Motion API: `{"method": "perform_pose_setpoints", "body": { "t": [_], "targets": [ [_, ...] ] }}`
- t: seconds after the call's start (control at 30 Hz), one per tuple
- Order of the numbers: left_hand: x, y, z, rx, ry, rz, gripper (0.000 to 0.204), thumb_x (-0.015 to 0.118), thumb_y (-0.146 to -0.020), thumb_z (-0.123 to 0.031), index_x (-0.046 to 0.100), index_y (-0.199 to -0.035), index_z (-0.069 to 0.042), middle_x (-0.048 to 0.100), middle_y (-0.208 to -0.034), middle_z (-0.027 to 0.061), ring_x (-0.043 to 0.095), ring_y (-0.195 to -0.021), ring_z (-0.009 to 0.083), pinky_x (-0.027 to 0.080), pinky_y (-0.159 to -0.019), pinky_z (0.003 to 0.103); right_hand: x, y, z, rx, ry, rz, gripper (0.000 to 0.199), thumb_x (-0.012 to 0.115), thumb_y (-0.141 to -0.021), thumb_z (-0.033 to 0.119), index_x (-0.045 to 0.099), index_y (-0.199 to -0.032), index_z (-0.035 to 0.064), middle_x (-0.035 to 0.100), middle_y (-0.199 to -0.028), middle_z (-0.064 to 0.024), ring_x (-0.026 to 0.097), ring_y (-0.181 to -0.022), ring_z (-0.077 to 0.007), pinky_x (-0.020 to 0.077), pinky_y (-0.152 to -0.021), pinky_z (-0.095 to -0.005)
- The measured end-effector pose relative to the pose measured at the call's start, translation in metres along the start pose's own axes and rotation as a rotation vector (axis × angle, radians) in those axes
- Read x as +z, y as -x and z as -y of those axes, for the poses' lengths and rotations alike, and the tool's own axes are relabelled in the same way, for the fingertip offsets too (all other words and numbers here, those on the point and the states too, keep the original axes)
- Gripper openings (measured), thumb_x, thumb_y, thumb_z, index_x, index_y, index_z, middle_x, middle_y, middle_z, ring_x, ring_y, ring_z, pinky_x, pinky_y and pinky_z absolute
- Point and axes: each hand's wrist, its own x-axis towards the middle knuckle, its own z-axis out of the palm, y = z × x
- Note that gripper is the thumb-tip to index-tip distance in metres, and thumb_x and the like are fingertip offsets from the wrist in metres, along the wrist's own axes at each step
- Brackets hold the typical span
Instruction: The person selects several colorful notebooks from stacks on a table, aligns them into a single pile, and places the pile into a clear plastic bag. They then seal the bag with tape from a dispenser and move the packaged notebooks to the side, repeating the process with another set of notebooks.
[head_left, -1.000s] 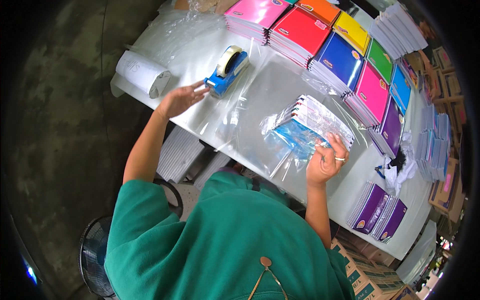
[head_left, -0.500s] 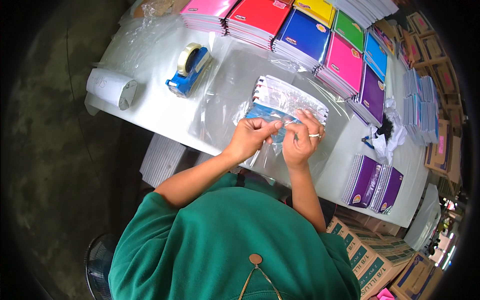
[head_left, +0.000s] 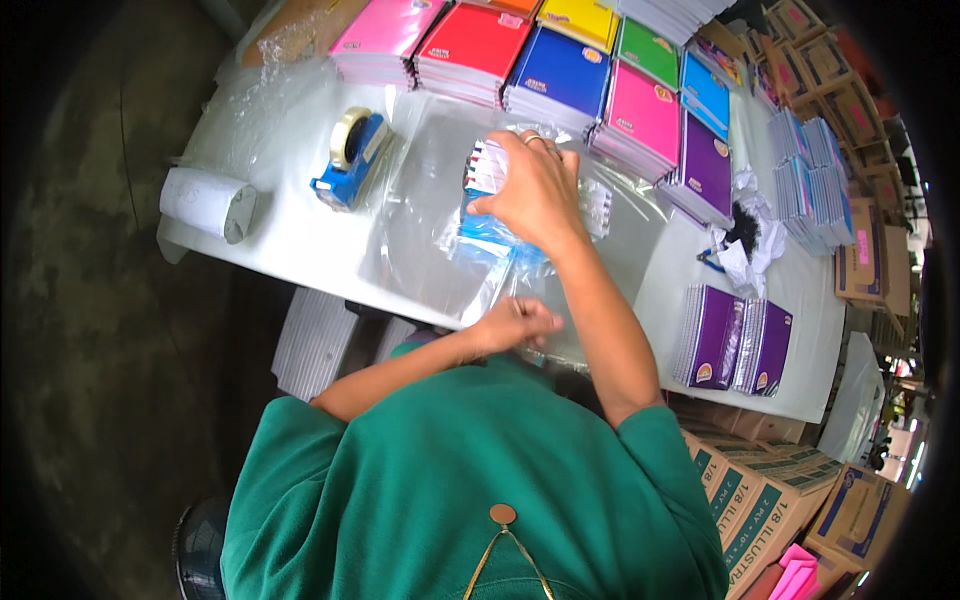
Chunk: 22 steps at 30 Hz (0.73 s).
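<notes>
A small bundle of spiral notebooks point(head_left: 484, 222), blue below and white above, lies in clear plastic wrap on the table. My right hand point(head_left: 537, 190) reaches over it from above, thumb on the near left side and fingers bent over the far side, gripping it. Much of the bundle is hidden beneath that hand. Nearer to me, at the table's front edge, my left hand point(head_left: 515, 325) is closed with its fingers curled and slightly blurred. Whether it pinches any plastic cannot be made out. Under the bundle lie clear plastic sheets point(head_left: 410, 235).
Stacks of coloured notebooks point(head_left: 565, 72) line the far side. To the left are a blue tape dispenser point(head_left: 350, 160) and a white paper-wrapped roll point(head_left: 207, 204). Purple notebooks point(head_left: 738, 340) lie at right, near crumpled paper point(head_left: 765, 245) and blue-handled pliers point(head_left: 711, 261). Cartons point(head_left: 750, 505) stand below.
My right hand has gone from pinching the plastic beside the left to gripping the bundle from above. My left hand has drawn back toward me, off the bundle. The view has shifted slightly.
</notes>
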Motion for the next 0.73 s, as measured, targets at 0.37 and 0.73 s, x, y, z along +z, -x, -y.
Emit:
{"method": "perform_pose_setpoints", "body": {
  "t": [0.37, 0.73],
  "targets": [
    [-0.105, 0.001, -0.101, 0.869, -0.177, -0.323, 0.078, 0.084, -0.056, -0.022, 0.042, -0.117, 0.000, 0.055, -0.104, 0.0084, 0.054, -0.096, 0.0198, 0.042, -0.090, 0.032, 0.031, 0.062, -0.104, -0.151, -1.076, -0.137, 0.114, 0.088, -0.052, 0.018, 0.018, -0.142, 0.0084, 0.033, -0.137, -0.0128, 0.033, -0.126, -0.0249, 0.0238, -0.106, -0.0336],
    [-0.093, 0.047, -0.250, 1.711, -0.393, -0.876, 0.009, 0.057, -0.087, -0.010, 0.057, -0.083, -0.001, 0.057, -0.066, 0.0038, 0.053, -0.058, 0.0074, 0.039, -0.049, 0.020, -0.008, 0.019, -0.053, -0.437, -1.340, -0.659, 0.059, 0.051, -0.089, 0.040, 0.032, -0.134, 0.0059, 0.049, -0.125, -0.0148, 0.053, -0.109, -0.0232, 0.0367, -0.097, -0.0318]
  ]
}}
